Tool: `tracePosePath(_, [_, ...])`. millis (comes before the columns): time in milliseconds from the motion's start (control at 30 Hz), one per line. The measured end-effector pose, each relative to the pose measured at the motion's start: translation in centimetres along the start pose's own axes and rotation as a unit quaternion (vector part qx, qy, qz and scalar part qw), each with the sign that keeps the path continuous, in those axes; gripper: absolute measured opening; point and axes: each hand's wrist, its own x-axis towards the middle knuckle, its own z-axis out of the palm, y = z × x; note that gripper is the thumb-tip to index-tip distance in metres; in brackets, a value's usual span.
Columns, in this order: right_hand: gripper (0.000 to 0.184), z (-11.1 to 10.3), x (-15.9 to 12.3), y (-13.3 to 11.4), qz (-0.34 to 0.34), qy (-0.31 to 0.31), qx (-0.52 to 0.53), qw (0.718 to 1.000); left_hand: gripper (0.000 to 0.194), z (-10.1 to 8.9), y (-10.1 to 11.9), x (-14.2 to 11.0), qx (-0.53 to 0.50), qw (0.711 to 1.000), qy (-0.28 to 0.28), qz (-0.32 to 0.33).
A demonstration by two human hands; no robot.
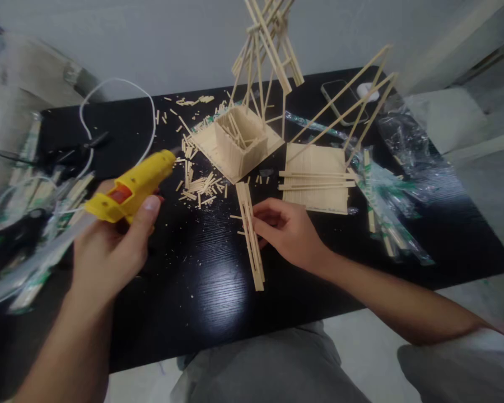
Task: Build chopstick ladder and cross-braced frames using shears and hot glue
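Note:
My left hand point(113, 246) is wrapped round a yellow hot glue gun point(145, 176), its nozzle pointing up and to the right; a long clear glue stick point(46, 252) trails from the back. Near the middle of the black table, my right hand point(288, 232) pinches the side of a narrow bundle of wooden sticks point(251, 240), which has short cross pieces poking out at the left. Behind it stands a square box of wooden sticks point(241, 151) on a flat stick base. Right of that lies a flat stick panel point(315, 193) with tall sticks rising from it.
Cut stick pieces point(199, 187) are scattered left of the box. A tall stick frame point(269, 50) rises at the back. Plastic-wrapped sticks point(386, 207) and a phone point(344, 101) lie on the right. A white cord point(153, 123) loops at the back left of the table point(172, 319).

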Motion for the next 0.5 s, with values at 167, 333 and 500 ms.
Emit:
tracePosePath(167, [0.026,-0.1,0.0,0.0,-0.036,0.019,-0.03,0.999,0.033,1.5,0.0,-0.9,-0.156,0.983,-0.092,0.038])
tracePosePath(333, [0.024,-0.2,0.1,0.0,-0.051,0.032,-0.039,0.997,0.023,1.9,0.2,-1.5,-0.136,0.983,-0.091,0.084])
tracePosePath(500, [0.025,-0.2,0.1,0.0,-0.037,0.035,-0.035,0.998,0.022,1.6,-0.4,-1.7,-0.076,0.983,-0.101,0.133])
